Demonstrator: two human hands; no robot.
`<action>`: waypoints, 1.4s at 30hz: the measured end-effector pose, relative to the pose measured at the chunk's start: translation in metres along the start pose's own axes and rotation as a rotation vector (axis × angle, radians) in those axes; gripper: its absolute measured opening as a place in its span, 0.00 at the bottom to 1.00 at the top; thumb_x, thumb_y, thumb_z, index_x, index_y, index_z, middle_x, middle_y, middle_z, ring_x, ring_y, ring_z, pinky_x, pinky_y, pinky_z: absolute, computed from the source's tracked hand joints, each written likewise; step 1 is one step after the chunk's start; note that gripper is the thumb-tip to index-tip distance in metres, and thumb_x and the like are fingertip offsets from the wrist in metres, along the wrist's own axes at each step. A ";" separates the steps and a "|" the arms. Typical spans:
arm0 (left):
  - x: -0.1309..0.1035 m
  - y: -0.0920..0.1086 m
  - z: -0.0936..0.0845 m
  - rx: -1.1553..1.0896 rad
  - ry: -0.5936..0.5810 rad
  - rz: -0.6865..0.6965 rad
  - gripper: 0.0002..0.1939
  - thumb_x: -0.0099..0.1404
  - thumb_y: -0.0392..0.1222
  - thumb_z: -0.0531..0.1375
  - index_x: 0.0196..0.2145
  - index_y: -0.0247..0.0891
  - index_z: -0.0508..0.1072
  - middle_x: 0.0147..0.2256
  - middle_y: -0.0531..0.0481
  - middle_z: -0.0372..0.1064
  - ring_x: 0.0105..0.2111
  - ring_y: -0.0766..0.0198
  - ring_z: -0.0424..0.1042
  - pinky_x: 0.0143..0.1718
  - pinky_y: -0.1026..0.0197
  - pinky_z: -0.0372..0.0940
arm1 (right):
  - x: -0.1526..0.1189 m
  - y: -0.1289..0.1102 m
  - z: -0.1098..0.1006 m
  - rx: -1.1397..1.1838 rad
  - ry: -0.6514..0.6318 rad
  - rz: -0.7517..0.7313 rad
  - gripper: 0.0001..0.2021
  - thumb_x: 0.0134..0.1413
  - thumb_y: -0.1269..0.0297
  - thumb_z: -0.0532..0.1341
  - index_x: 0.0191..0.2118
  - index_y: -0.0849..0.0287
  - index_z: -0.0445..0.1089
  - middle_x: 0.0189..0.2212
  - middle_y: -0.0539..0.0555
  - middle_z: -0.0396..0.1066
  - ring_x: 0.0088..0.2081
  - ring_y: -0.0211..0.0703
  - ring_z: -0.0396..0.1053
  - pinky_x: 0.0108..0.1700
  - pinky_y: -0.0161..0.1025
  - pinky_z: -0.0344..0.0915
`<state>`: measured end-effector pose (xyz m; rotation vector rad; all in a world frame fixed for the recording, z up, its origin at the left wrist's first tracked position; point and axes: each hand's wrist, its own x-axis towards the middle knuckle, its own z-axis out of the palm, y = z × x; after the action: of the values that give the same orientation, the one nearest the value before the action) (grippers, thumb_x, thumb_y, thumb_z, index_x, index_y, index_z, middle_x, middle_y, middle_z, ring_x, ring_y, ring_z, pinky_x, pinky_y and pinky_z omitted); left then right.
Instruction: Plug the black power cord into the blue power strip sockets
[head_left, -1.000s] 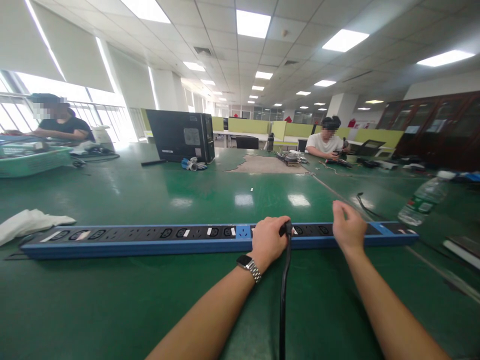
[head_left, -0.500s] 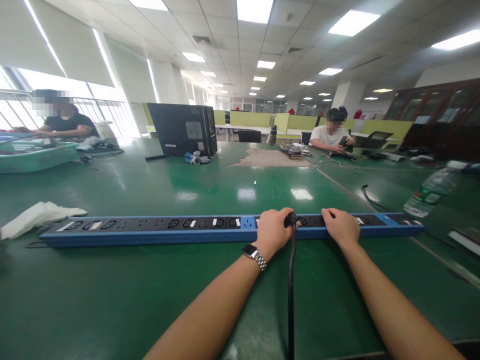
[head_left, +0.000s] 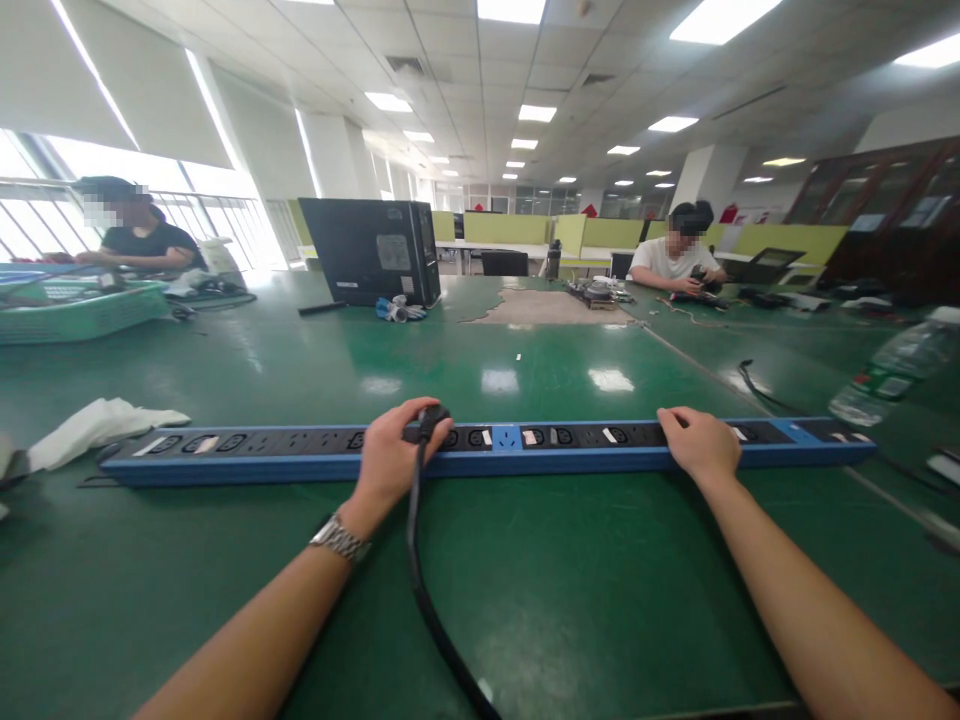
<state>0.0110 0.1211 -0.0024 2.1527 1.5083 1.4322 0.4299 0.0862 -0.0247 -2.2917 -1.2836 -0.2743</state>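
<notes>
A white cloth lies at the far left of the green counter, beside the long blue power strip. The left hand has its grip closed around a black plug held at a socket left of the strip's middle, its cable trailing toward the person. The step looks like seating the plug; next it likely needs a firm, straight push. The right hand rests flat and open on the strip, steadying it.

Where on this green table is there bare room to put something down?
Bare green lies between the power strip and the computer case, and between the forearms behind the left hand and right hand, apart from the black cable. It is crowded around the green basket and the white cloth.
</notes>
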 end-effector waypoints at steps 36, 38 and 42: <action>-0.009 -0.033 -0.024 0.262 -0.185 0.112 0.26 0.64 0.52 0.56 0.57 0.39 0.67 0.48 0.42 0.74 0.47 0.52 0.73 0.51 0.51 0.65 | 0.001 0.003 0.001 0.012 -0.016 0.043 0.25 0.55 0.45 0.50 0.44 0.53 0.78 0.38 0.60 0.76 0.37 0.54 0.70 0.37 0.44 0.59; -0.009 -0.035 -0.024 0.254 -0.187 0.123 0.26 0.63 0.53 0.56 0.56 0.39 0.68 0.47 0.42 0.74 0.47 0.51 0.73 0.51 0.51 0.66 | 0.002 0.003 0.001 0.009 -0.026 0.050 0.25 0.55 0.45 0.50 0.44 0.52 0.78 0.38 0.59 0.76 0.38 0.54 0.70 0.37 0.44 0.59; -0.009 -0.036 -0.024 0.243 -0.181 0.135 0.25 0.63 0.53 0.56 0.55 0.39 0.69 0.46 0.42 0.75 0.46 0.51 0.74 0.50 0.51 0.66 | 0.003 0.004 0.001 0.005 -0.038 0.057 0.25 0.56 0.45 0.50 0.44 0.51 0.78 0.40 0.58 0.76 0.40 0.55 0.70 0.38 0.44 0.59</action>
<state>-0.0309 0.1224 -0.0157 2.4928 1.5663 1.1001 0.4343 0.0872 -0.0260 -2.3358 -1.2330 -0.2092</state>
